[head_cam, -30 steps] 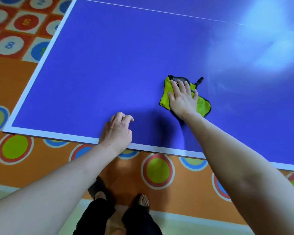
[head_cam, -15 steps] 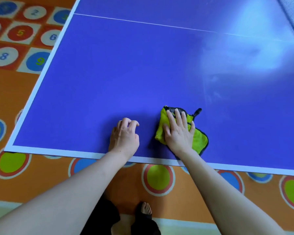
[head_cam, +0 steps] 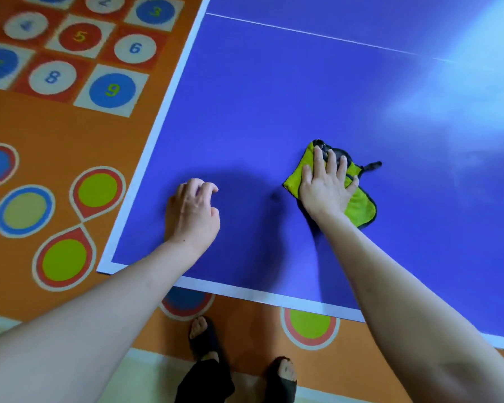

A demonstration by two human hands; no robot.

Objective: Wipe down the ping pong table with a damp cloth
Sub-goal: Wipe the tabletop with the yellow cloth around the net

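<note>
The right hand (head_cam: 326, 187) lay flat, fingers spread and straight, pressing a yellow-green microfibre cloth (head_cam: 358, 205) onto the blue ping pong table (head_cam: 274, 112) near its white-edged corner. The left hand (head_cam: 194, 212) rested on the tabletop beside it, fingers loosely curled, holding nothing. The orange play mat (head_cam: 70, 135) carried numbered circles reading 2, 3, 5, 6, 8, 9.

The right hand (head_cam: 325, 189) hides the middle of the cloth (head_cam: 358, 205), glare washes out the surface (head_cam: 274, 112) at upper right, and the frame's edges cut off both forearms.
</note>
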